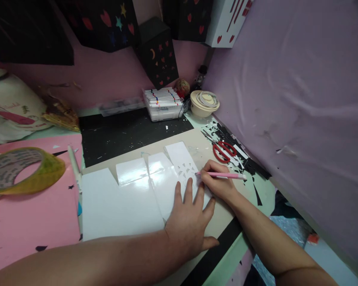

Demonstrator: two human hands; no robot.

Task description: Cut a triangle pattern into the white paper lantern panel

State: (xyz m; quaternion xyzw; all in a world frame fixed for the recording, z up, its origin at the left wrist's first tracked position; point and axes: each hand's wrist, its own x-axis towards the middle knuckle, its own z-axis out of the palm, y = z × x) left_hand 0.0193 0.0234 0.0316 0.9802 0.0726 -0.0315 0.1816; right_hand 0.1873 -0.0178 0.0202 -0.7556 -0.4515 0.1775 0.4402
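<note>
My right hand (219, 182) grips a slim pink pen-shaped craft knife (223, 175), its tip down on white card beside a cluster of small cut-out holes. Spread flat with fingers apart, my left hand (189, 216) presses on the same white card (125, 210) just below those holes. The card is creased into panels, with notched flaps along its far edge, and lies on a beige board (193, 139). My left hand and forearm hide part of its near edge.
Red-handled scissors (223, 151) lie right of the card among black and white scraps (241, 153). Behind stand a box of markers (164, 104) and a cream bowl (204, 103). At left, a yellow tape roll (55, 171) rests on pink sheet (47, 222). Decorated black boxes (159, 51) hang above.
</note>
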